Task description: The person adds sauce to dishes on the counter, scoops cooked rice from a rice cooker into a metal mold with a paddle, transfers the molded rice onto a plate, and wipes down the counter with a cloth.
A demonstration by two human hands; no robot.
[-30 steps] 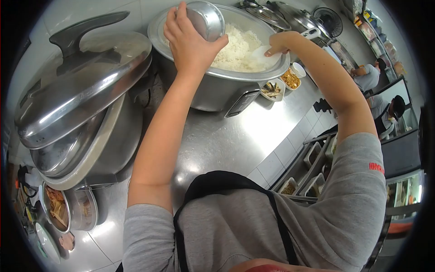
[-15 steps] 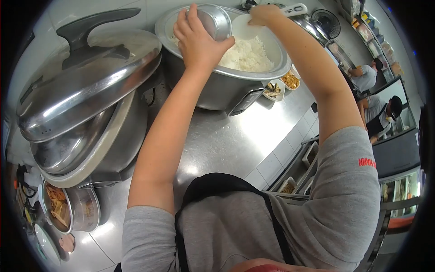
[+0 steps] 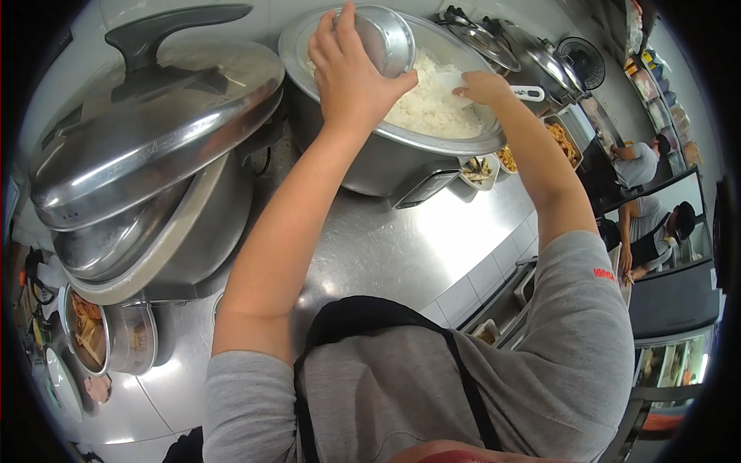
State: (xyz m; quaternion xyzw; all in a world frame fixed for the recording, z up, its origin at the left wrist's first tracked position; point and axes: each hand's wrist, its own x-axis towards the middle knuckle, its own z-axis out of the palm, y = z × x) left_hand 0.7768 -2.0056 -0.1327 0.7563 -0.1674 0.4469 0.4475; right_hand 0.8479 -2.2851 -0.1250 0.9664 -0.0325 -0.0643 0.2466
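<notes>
A: How much do we see of the metal bowl [image 3: 399,45]?

B: Only part. The left grip [image 3: 347,83] pinches it, thumb at the lower edge and fingers round the far side, and it hides the near wall. We see it held above the left end of the uncovered rice cooker [image 3: 355,167], but we cannot look inside it.

A: And the right grip [image 3: 482,88]?

B: It is closed round the white rice paddle [image 3: 528,93]. We see the handle's end past the hand; the blade is pale against the white rice [image 3: 436,119], so we cannot tell how deep its tip sits.

A: What else is covered?

B: The second cooker [image 3: 231,204] lies largely under a tilted lid [image 3: 162,150]. The right forearm cuts across some yellowish food [image 3: 506,159], too small for us to name.

A: Our count?

B: Two cookers on the steel surface [image 3: 363,255], one bowl and one paddle in hand. At lower left, two round containers [image 3: 145,347], one with brown food. Right of the rice, one white dish [image 3: 486,184]. Farther off, one fan [image 3: 583,64] and two co-workers [image 3: 637,166], both small and blurred.
</notes>
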